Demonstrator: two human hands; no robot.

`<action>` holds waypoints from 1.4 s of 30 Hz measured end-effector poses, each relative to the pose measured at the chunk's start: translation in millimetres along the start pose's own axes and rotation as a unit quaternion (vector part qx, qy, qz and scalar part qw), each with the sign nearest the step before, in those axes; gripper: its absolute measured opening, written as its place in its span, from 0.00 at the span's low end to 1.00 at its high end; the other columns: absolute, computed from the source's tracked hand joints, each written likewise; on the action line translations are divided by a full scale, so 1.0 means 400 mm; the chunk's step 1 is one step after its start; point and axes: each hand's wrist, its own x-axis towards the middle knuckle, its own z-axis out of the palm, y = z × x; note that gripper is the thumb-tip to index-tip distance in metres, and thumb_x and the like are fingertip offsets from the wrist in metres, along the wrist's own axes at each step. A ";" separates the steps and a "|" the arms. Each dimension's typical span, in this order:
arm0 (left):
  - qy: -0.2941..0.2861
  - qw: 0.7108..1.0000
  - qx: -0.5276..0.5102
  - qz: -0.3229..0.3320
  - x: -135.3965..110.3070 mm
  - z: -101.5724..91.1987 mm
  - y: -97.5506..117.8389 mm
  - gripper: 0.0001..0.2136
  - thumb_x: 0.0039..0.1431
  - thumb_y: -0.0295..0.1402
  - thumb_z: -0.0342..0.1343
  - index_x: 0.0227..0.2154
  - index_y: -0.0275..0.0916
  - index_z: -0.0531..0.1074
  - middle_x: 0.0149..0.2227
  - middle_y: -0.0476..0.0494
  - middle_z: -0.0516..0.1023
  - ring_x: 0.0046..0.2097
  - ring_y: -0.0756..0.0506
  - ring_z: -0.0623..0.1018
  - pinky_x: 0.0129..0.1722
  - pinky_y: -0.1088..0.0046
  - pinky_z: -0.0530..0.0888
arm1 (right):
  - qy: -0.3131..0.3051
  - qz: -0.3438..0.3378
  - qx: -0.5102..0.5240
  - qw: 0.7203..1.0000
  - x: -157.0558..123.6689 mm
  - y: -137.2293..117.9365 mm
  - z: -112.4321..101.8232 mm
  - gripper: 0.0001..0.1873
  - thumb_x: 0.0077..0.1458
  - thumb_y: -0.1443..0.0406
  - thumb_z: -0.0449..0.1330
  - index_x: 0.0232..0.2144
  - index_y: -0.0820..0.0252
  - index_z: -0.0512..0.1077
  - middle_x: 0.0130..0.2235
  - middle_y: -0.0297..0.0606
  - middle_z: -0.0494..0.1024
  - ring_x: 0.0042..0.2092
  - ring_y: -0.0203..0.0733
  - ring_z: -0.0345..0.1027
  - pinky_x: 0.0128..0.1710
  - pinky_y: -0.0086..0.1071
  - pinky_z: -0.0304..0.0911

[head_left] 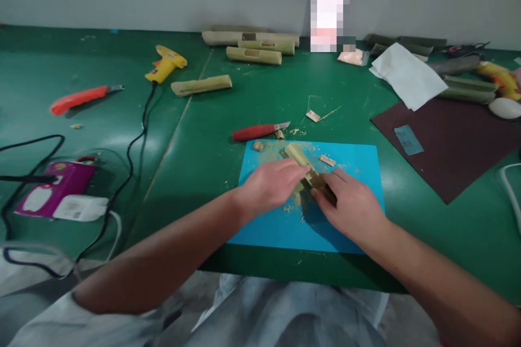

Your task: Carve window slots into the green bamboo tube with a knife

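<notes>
My left hand (272,185) is closed on a short yellow-green bamboo piece (296,154) that lies slanted on a blue mat (350,227). My right hand (350,205) is closed over the near end of that piece, gripping a small dark thing that I cannot make out. Pale sawdust and a few small offcuts (327,160) lie on the mat around both hands. A red-handled knife (259,131) rests just beyond the mat's far edge.
On the green table (195,162) lie several bamboo tubes (254,55), a yellow glue gun (165,64) with black cable, an orange cutter (80,98), a purple box (57,187), a dark sandpaper sheet (451,146) and white paper (409,76).
</notes>
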 end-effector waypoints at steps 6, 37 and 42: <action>0.005 1.000 -0.005 -0.017 -0.003 -0.002 0.004 0.11 0.68 0.31 0.48 0.44 0.36 0.76 0.39 0.43 0.81 0.41 0.46 0.80 0.40 0.72 0.76 | 0.000 0.002 -0.002 1.000 0.002 -0.003 0.001 0.12 0.62 0.60 0.55 0.39 0.61 0.74 0.38 0.42 0.76 0.37 0.44 0.71 0.33 0.35 0.60; -0.006 0.999 -0.026 -0.042 -0.006 -0.011 0.007 0.11 0.69 0.32 0.48 0.42 0.38 0.76 0.38 0.44 0.81 0.40 0.47 0.80 0.41 0.73 0.76 | -0.027 0.016 0.007 0.999 0.001 -0.010 -0.005 0.12 0.62 0.61 0.54 0.41 0.61 0.73 0.39 0.42 0.75 0.39 0.44 0.70 0.34 0.35 0.60; 0.021 0.998 -0.017 -0.050 -0.001 -0.009 -0.001 0.11 0.68 0.31 0.49 0.43 0.36 0.77 0.40 0.41 0.81 0.42 0.46 0.81 0.43 0.71 0.76 | -0.018 0.012 0.002 1.000 0.003 -0.008 -0.005 0.12 0.62 0.61 0.54 0.41 0.62 0.73 0.39 0.42 0.75 0.39 0.44 0.70 0.34 0.35 0.60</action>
